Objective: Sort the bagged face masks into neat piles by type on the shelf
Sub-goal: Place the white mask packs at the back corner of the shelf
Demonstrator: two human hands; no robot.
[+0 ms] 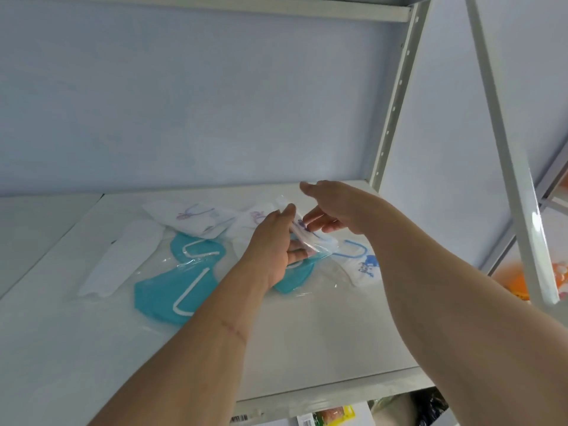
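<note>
On the shelf (307,348) lie two teal masks (172,290), one plain white mask (120,259) and several printed white ones (190,218). The left hand (273,250) pinches a bagged mask (302,238) just above the pile; the right hand (332,210) hovers beside it, fingers straight.

White shelf (92,348) under scattered bagged masks (166,290)

On the white shelf (307,348): three teal bagged masks (159,295) (one mostly hidden), four white printed bagged masks (196,218), one plain white bagged mask (120,259).
</note>
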